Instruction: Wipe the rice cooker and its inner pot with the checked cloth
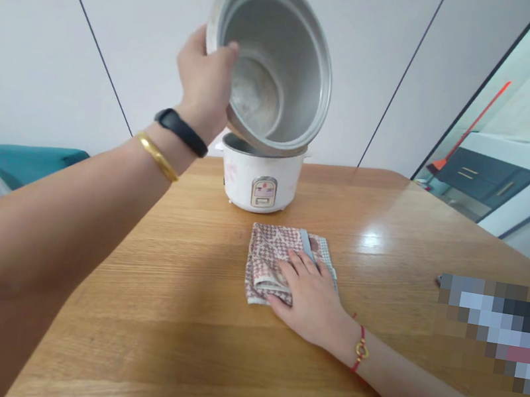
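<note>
Left hand (205, 85) is clamped on the rim of the metal inner pot (277, 59), tipped open-side-out just over the white rice cooker (260, 181) so the inside shows I guess, while the right hand (312, 296) lies flat, fingers unclenched, pinning the folded cloth (268, 256) to the table (175, 318).

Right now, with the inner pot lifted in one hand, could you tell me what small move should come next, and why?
Probably close the right hand on the folded cloth and raise it to the inner pot: that hand lies open on it, while the left hand holds the pot tilted above the rice cooker.
</note>
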{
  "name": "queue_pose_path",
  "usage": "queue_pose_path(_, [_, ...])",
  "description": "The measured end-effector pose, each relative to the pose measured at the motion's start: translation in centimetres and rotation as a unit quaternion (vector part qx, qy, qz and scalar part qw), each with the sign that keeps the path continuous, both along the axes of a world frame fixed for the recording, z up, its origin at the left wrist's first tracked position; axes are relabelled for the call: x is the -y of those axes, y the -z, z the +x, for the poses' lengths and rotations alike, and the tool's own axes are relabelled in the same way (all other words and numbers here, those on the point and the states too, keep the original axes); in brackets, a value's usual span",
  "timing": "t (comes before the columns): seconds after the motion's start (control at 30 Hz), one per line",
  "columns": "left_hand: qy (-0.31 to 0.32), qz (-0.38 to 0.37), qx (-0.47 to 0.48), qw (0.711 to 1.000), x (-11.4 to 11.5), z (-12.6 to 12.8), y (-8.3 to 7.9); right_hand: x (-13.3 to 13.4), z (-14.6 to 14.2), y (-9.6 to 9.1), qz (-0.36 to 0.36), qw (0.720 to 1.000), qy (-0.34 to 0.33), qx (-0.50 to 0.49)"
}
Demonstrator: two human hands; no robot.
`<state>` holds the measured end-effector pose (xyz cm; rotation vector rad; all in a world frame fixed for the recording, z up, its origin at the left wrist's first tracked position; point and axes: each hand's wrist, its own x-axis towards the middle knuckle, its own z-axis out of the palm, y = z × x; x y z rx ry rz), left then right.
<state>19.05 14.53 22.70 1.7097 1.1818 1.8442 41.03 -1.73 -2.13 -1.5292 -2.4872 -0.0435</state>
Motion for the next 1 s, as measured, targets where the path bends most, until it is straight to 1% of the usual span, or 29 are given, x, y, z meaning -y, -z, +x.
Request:
queue_pose_path(0.03, [-0.039,0.060,-0.024,0.997,2.3,-0.8,0.0,-0.1,-0.1,-0.3,0.004,1.000,0.008,0.000])
queue_pose_path(0.07, [-0.072,0.100,-0.043,0.991,4.6,-1.7,0.3,-0.2,-0.2,-0.5,0.007,1.000,0.016,0.002])
queue_pose_path(0.13, [-0.101,0.093,-0.072,0.988,9.2,-3.4,1.8,-0.7,0.0,-0.9,0.010,1.000,0.024,0.015])
queue_pose_path(0.17, [-0.121,0.084,-0.073,0.986,11.3,-4.1,3.0,-1.1,0.2,-1.0,0.010,0.999,0.024,0.021])
queue_pose_path(0.23, [-0.126,0.049,-0.050,0.990,15.1,-5.4,5.8,-1.7,1.2,-1.2,0.000,1.000,0.018,0.007])
queue_pose_path(0.27, [-0.113,0.022,-0.031,0.993,16.7,-6.0,7.4,-2.0,1.8,-1.3,-0.012,1.000,0.014,-0.024])
queue_pose_path(0.33, [-0.106,-0.037,-0.001,0.994,19.0,-7.0,10.6,-2.1,3.0,-1.8,-0.037,0.989,0.017,-0.142])
queue_pose_path(0.37, [-0.103,-0.062,0.015,0.993,19.8,-7.4,12.1,-1.8,3.5,-2.2,-0.032,0.975,0.029,-0.217])
queue_pose_path(0.4, [-0.103,-0.075,0.033,0.991,20.3,-7.6,13.4,-1.4,3.8,-2.7,-0.005,0.956,0.047,-0.289])
queue_pose_path(0.43, [-0.102,-0.077,0.052,0.990,20.5,-7.7,14.6,-0.8,3.8,-3.3,0.043,0.935,0.065,-0.347])
queue_pose_path(0.47, [-0.099,-0.073,0.068,0.990,20.6,-7.5,15.6,-0.1,3.6,-3.9,0.106,0.914,0.073,-0.384])
queue_pose_path(0.5, [-0.094,-0.066,0.079,0.990,20.4,-7.2,16.4,0.6,3.0,-4.5,0.172,0.899,0.066,-0.397])
queue_pose_path(0.53, [-0.087,-0.060,0.085,0.991,20.2,-6.7,17.0,1.2,2.1,-5.0,0.225,0.893,0.040,-0.388])
queue_pose_path(0.57, [-0.080,-0.058,0.085,0.991,20.0,-6.1,17.5,1.7,1.0,-5.3,0.258,0.896,0.000,-0.362])
queue_pose_path(0.6, [-0.072,-0.060,0.083,0.992,19.8,-5.4,17.8,2.1,-0.4,-5.5,0.267,0.907,-0.044,-0.322])
queue_pose_path(0.63, [-0.066,-0.059,0.081,0.993,19.6,-4.7,18.0,2.2,-1.8,-5.5,0.258,0.922,-0.082,-0.276])
queue_pose_path(0.7, [-0.063,-0.052,0.084,0.993,19.5,-3.6,18.3,1.8,-4.5,-5.0,0.199,0.957,-0.128,-0.169])
queue_pose_path(0.73, [-0.065,-0.045,0.086,0.993,19.5,-3.2,18.4,1.4,-5.6,-4.7,0.164,0.970,-0.134,-0.118])
queue_pose_path(0.8, [-0.063,-0.031,0.088,0.994,19.7,-2.7,18.5,0.5,-7.2,-4.2,0.092,0.986,-0.133,-0.048])
queue_pose_path(0.83, [-0.058,-0.028,0.086,0.994,19.8,-2.5,18.6,0.2,-7.7,-4.0,0.058,0.988,-0.138,-0.036])
queue_pose_path(0.9, [-0.037,-0.031,0.088,0.995,19.8,-2.2,18.7,-0.2,-8.2,-3.9,-0.013,0.983,-0.174,-0.061])
queue_pose_path(0.97, [-0.022,-0.039,0.104,0.994,19.6,-1.9,18.6,-0.2,-8.5,-4.0,-0.080,0.961,-0.233,-0.126])
queue_pose_path(1.0, [-0.019,-0.043,0.114,0.992,19.5,-1.8,18.5,0.0,-8.6,-4.1,-0.103,0.948,-0.257,-0.158])
